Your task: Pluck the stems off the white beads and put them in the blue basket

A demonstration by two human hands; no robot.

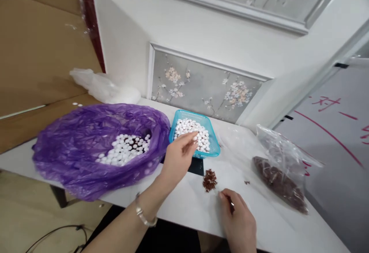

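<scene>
My left hand (pixel 179 155) is over the near side of a blue plastic basket (pixel 214 145), its thumb and fingers closed on a small white ball (pixel 195 138). Many more white balls (pixel 188 126) fill the basket. Just right of a small heap of reddish-brown bits (pixel 210 180) is my right hand (pixel 238 220), low over the white table (pixel 187 207). Its thumb and forefinger are pinched together, and what they hold, if anything, is too small to tell. To the left, a purple plastic bag (pixel 69 149) lies open with white balls (pixel 127 151) and something dark inside.
A clear zip bag of brown bits (pixel 279 184) lies on the right, near a whiteboard (pixel 340 145) with red writing. Behind the basket, a framed flower picture (pixel 201 84) leans on the wall. A white plastic bag (pixel 106 88) and cardboard (pixel 40 53) stand at the left.
</scene>
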